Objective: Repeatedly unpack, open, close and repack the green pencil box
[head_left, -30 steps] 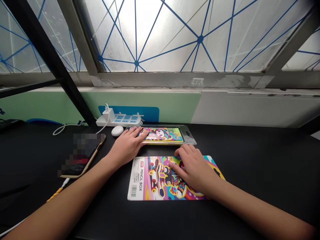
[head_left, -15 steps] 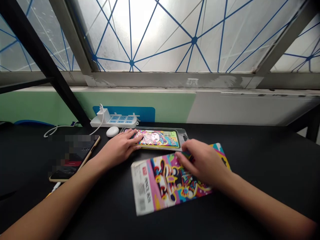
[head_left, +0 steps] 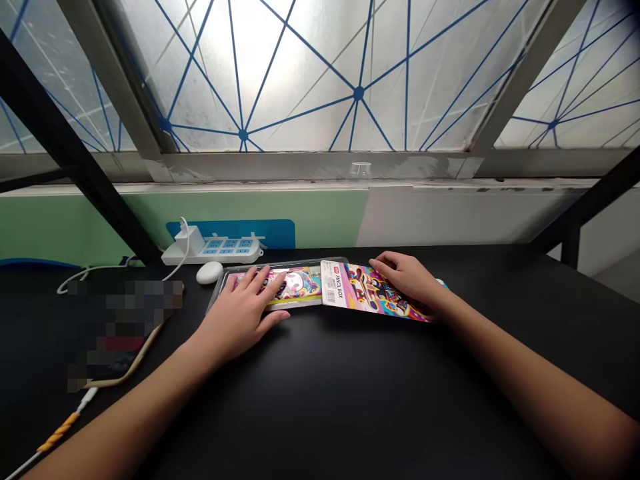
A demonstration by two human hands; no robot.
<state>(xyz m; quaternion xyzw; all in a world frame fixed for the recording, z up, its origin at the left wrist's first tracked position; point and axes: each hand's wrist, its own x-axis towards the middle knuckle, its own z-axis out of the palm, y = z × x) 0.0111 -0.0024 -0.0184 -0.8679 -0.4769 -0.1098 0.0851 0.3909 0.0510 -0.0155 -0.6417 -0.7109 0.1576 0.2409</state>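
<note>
A colourful pencil box in a clear plastic shell (head_left: 295, 288) lies near the back of the black table (head_left: 325, 387). My left hand (head_left: 245, 310) rests flat on its left part, fingers spread. A bright printed card marked "PENCIL BOX" (head_left: 360, 290) covers the shell's right end, slightly raised. My right hand (head_left: 413, 280) grips this card on its right side, fingers over the top and thumb hidden below.
A white power strip with a plugged charger (head_left: 213, 248) and a small white oval case (head_left: 209, 272) sit behind the shell. A phone with a cable (head_left: 125, 333) lies at the left. A window ledge and a black diagonal frame bar (head_left: 75, 153) stand behind.
My right hand lifted the card from the near table and carried it back over the right end of the plastic shell. My left hand stayed on the shell. The view shifted right.
</note>
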